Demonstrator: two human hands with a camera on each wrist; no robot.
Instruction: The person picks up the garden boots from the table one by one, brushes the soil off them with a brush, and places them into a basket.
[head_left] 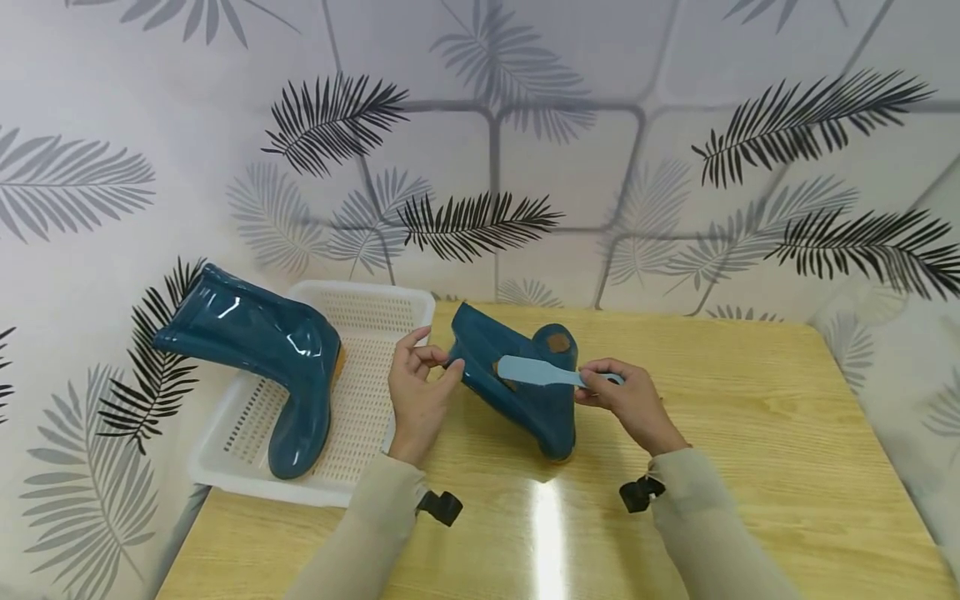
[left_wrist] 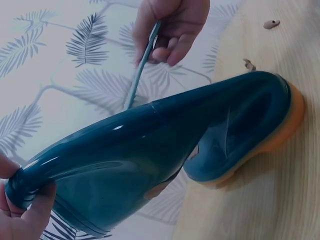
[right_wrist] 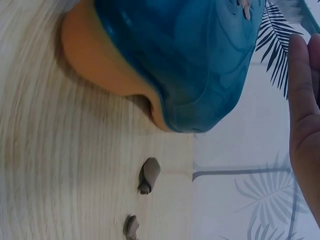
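Observation:
A glossy dark-teal rubber boot [head_left: 551,421] with an orange sole tilts over the wooden table, its shaft pointing left. My left hand [head_left: 420,392] pinches the rim of the shaft between thumb and fingers, as the left wrist view also shows on the boot [left_wrist: 125,155]. By its handle my right hand [head_left: 626,396] grips a light-blue brush [head_left: 536,371], whose head lies across the boot's shaft. Bristles of the brush [right_wrist: 287,11] show in the right wrist view. A brown mud-like patch [head_left: 558,342] marks the boot, and another is partly covered by the brush.
On the left a white plastic basket [head_left: 315,492] holds a second teal boot [head_left: 277,342], its shaft sticking out over the side. Small brown clumps [right_wrist: 150,175] lie on the wooden table [head_left: 735,417] near the boot. A leaf-patterned wall [head_left: 555,167] stands behind the table.

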